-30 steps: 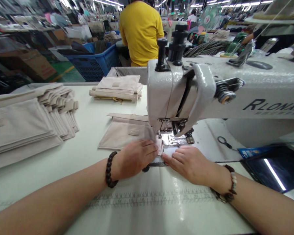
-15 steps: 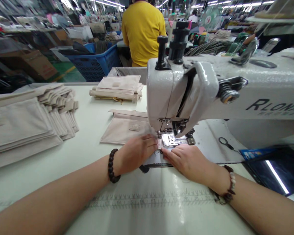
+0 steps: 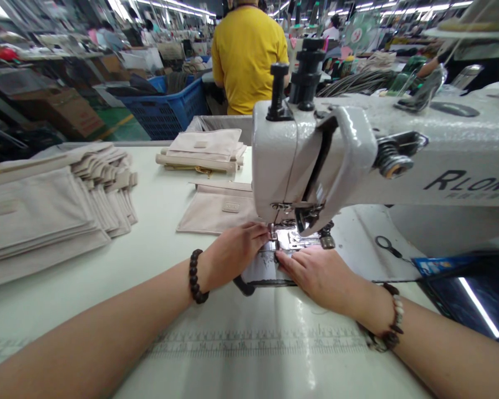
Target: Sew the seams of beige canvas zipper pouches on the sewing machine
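Note:
A flat beige fabric pouch (image 3: 208, 215) with a small label lies left of the sewing machine (image 3: 303, 149), its right end hidden behind the machine head. My left hand (image 3: 238, 250) is closed on the pouch's near right edge, fingertips beside the presser foot (image 3: 273, 231). My right hand (image 3: 318, 274) rests at the front of the metal needle plate (image 3: 295, 239). Its forefinger is stretched out and touches the plate just before the foot, with the other fingers partly bent; I see no cloth in it.
Stacked beige pouches (image 3: 37, 205) cover the table's left side, and a smaller pile (image 3: 203, 147) sits behind. Small thread snips (image 3: 386, 245) and a dark tablet-like panel (image 3: 469, 299) are at right. Beyond stand a blue crate (image 3: 166, 108) and a person in yellow (image 3: 249, 55).
The pouch and my left hand have moved away from me along the presser foot. The cloth edge that showed between my hands is gone from there. My right hand stays nearly still.

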`<state>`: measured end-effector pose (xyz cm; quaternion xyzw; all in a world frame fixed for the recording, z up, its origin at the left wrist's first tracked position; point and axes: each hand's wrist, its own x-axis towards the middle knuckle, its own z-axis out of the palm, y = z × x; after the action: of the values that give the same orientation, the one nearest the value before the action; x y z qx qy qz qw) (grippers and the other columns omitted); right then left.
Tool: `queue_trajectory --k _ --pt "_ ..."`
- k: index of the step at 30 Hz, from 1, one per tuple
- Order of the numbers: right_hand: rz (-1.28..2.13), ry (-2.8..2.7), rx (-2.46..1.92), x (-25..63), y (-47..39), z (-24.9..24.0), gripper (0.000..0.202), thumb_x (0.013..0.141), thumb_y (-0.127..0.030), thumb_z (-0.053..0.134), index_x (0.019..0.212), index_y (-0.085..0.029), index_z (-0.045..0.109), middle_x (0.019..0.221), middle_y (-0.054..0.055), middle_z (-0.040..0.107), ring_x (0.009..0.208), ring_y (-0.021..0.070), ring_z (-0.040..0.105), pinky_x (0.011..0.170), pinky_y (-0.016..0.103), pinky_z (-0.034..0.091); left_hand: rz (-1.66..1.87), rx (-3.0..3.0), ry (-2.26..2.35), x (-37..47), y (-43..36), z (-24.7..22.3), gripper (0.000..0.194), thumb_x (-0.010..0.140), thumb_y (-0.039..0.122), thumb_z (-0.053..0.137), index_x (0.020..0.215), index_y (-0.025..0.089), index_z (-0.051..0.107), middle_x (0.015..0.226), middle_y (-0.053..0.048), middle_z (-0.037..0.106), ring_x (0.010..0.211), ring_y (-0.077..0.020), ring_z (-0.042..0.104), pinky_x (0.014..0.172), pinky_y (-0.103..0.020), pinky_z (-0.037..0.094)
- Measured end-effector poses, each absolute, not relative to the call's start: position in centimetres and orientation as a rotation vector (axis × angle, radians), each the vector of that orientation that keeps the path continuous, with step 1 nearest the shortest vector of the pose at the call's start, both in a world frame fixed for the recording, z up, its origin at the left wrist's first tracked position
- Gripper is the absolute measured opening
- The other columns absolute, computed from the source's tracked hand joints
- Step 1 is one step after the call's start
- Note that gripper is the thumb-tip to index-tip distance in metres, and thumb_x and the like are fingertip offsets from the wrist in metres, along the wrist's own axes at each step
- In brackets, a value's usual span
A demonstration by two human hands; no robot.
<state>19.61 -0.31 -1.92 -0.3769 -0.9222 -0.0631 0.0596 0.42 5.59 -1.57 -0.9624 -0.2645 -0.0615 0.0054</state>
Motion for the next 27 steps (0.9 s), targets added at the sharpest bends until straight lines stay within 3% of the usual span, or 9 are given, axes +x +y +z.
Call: queue_trajectory --k 7,18,27 --pt "-0.215 -2.805 -1.135 19.6 -0.1 -2.1 0.023 0.088 -0.021 0.041 0.103 -0.011 0.055 0.065 0.002 0.058 0.054 0.0128 0.047 0.048 0.028 0.02 -0.17 -3.001 -0.824 0.6 5.8 -1.6 0.02 0.083 0.009 0.049 0.101 0.009 0.056 0.111 -0.007 0.057 0.105 -0.0162 0.05 0.095 -0.026 0.039" --pt "-0.227 -2.805 -1.105 19.7 -0.3 -2.2 0.025 0.089 -0.021 0.038 0.105 -0.009 0.054 0.064 0.002 0.057 0.054 0.0129 0.047 0.048 0.028 0.023 -0.249 -3.001 -0.776 0.5 6.1 -1.3 0.018 0.084 0.009 0.047 0.097 0.008 0.059 0.099 -0.008 0.062 0.097 -0.0169 0.054 0.087 -0.025 0.044" --pt "-0.231 -2.792 -1.123 19.5 -0.1 -1.7 0.022 0.089 -0.02 0.038 0.095 -0.012 0.058 0.063 0.002 0.059 0.054 0.013 0.048 0.049 0.029 0.02 -0.191 -2.984 -0.76 0.4 5.6 0.1 0.019 0.084 0.014 0.048 0.098 0.009 0.06 0.098 -0.008 0.061 0.093 -0.0178 0.053 0.085 -0.026 0.042"
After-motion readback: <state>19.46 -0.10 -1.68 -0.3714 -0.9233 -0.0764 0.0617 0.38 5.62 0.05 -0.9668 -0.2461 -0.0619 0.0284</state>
